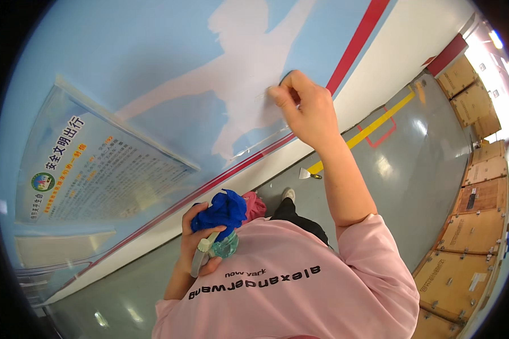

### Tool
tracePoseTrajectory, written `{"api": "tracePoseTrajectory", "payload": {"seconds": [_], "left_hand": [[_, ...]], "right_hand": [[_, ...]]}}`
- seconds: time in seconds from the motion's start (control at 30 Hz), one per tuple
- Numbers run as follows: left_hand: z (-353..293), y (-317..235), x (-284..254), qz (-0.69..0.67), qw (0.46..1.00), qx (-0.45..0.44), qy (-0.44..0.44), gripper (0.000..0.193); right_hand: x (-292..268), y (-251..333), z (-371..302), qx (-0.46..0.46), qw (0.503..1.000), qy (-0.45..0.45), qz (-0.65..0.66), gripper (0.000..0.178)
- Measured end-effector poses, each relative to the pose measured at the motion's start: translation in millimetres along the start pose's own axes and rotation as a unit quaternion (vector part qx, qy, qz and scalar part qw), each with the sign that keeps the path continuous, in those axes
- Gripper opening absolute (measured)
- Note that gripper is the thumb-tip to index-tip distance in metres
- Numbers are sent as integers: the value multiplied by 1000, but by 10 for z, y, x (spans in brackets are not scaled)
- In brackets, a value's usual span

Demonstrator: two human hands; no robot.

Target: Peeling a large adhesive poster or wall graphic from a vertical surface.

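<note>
The wall point(152, 85) bears a notice point(119, 166) in Chinese characters, its lines rising to the right. The heading point(65, 142) is large and dark blue; under it runs a smaller orange line point(68, 181), then rows of fine grey print too small to read, with some orange among them. By the heading's left end sits a round, mostly green emblem point(42, 182), and below that a short dark line of characters. The pink shirt point(277, 288) carries black Latin lettering in two rows, one larger than the other. The wooden crates point(461, 271) show dark markings, too small to read.
</note>
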State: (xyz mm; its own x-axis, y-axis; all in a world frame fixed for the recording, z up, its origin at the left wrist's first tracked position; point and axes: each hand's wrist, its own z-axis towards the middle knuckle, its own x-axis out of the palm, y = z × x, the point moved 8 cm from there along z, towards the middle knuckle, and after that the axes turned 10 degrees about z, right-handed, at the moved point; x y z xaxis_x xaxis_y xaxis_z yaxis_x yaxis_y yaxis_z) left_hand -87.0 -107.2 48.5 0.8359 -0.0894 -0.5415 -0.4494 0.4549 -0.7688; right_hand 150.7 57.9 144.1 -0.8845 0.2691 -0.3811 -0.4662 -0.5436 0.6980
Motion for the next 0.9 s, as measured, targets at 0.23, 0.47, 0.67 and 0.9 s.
{"api": "tracePoseTrajectory", "payload": {"seconds": [0.23, 0.47, 0.67, 0.9], "left_hand": [[-26, 53, 0, 4, 1000, -21, -13, 46], [-3, -4, -15, 0, 1000, -2, -15, 42], [-115, 101, 15, -4, 999, -18, -29, 45], [-151, 178, 18, -34, 996, -68, -43, 51]], "right_hand": [[-31, 55, 19, 45, 996, -5, -72, 42], [16, 42, 47, -30, 999, -13, -19, 44], [2, 13, 70, 79, 988, -3, -132, 47], [-31, -70, 80, 80, 996, 15, -40, 41]]}}
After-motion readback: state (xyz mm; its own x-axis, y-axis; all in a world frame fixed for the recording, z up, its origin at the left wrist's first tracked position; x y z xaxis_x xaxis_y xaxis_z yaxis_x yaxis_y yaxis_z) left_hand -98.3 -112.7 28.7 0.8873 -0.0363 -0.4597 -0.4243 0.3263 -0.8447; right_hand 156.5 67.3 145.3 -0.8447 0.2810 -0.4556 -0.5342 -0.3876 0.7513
